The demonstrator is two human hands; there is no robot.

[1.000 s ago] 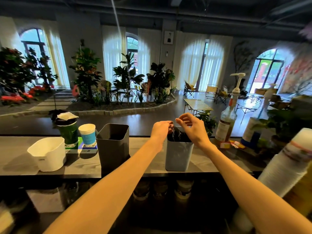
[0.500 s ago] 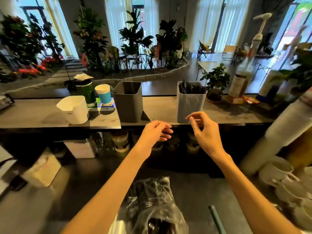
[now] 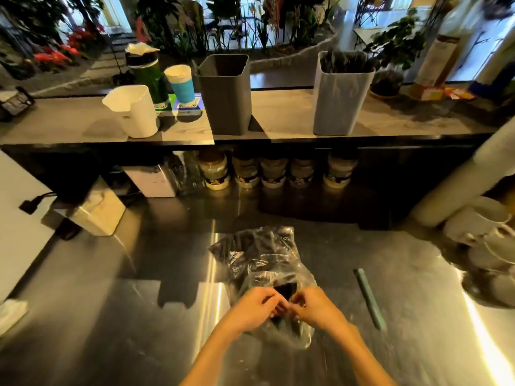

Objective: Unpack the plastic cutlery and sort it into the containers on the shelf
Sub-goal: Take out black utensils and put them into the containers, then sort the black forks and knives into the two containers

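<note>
Cutlery is what we are after, and most of what is left sits dark inside the clear plastic bag (image 3: 264, 263) at the lower centre of the frame. Going from the biggest things down: the steel counter (image 3: 404, 274) fills the lower half and carries the bag flat on its side, mouth toward us, which we judge makes it easy to reach in. Above it, across the upper half, runs the shelf (image 3: 292, 112), well apart from the bag. On it stand the two sorting bins: the dark grey container (image 3: 225, 96) at upper centre, seemingly empty, though we cannot see its bottom, and to its right the pale grey container (image 3: 342, 101), with dark handles poking out of its top. A white jug (image 3: 136, 112) stands at upper left on the same shelf.

Smaller still, our left hand (image 3: 253, 307) and right hand (image 3: 315, 307) meet at the bag's near end, fingers curled. They seem to pinch the plastic at the opening, probably to spread it, but the fingertips overlap, so we cannot tell whether they also hold any cutlery. A thin green stick (image 3: 369, 298) lies on the counter at lower right, near the bag but not touching it.
</note>
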